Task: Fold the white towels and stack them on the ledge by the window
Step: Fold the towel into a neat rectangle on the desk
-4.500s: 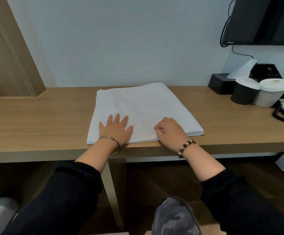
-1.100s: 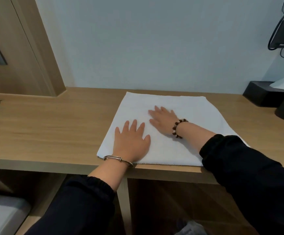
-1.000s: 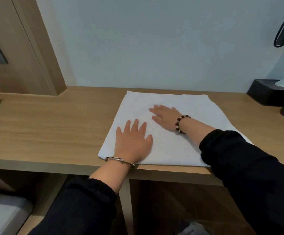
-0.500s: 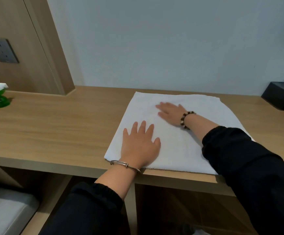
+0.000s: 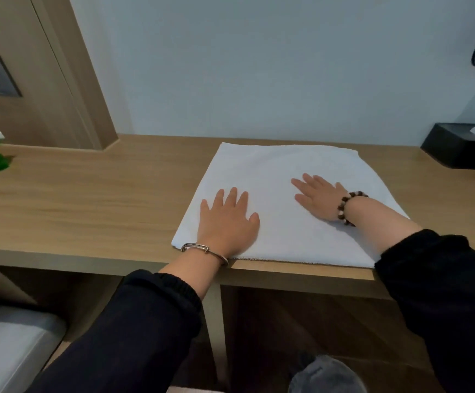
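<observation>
Right hand [image 5: 317, 198] let go of the near edge, now flat just beyond left hand [image 5: 227, 225], both palms pressing the folded white towel [image 5: 281, 163] under them on the desk [image 5: 88, 199]: fold set, smoothing, stacking pending.

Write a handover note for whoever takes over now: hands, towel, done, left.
Left hand presses flat on the near left part of the white square terry towel.
Right hand rests flat near its middle.
Towel: flat on the light wooden desk, near edge at the desk's front.
Done: looks folded square and smoothed.
Left: any last fold, then carry to the window ledge; ledge and stack not in view.
</observation>
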